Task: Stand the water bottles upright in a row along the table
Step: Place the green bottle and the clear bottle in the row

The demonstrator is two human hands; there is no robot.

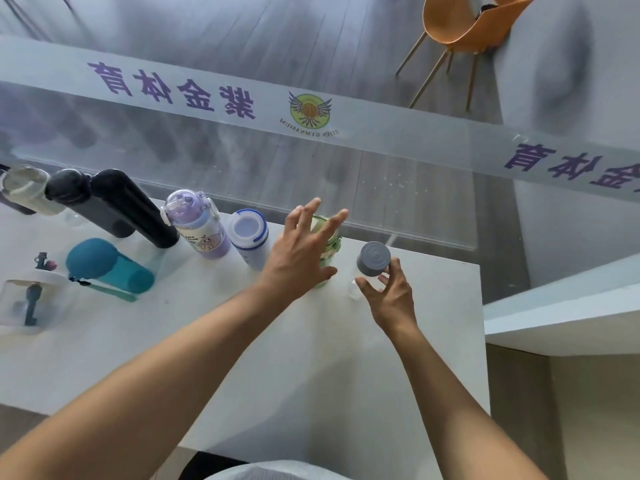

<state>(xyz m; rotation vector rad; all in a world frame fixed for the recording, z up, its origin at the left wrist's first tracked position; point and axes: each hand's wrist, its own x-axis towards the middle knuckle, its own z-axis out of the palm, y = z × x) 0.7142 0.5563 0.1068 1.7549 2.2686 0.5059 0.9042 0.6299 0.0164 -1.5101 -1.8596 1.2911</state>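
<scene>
A row of upright bottles runs along the far edge of the white table [311, 368]: a cream one [24, 190], a dark grey one [78, 199], a black one [138, 209], a purple one [199, 225] and a white-and-blue one [250, 237]. Then comes a green bottle [333, 241], partly hidden behind my left hand [298, 252], whose fingers are spread over it. At the right end stands a clear bottle with a grey cap [373, 258]. My right hand [389, 296] pinches its clear body just below the cap.
A teal bottle [104, 266] stands alone in front of the row at the left. A clear container [31, 304] holding a dark item sits near the left edge. A glass barrier [381, 188] rises right behind the row. The table ends close to the right of the grey-capped bottle.
</scene>
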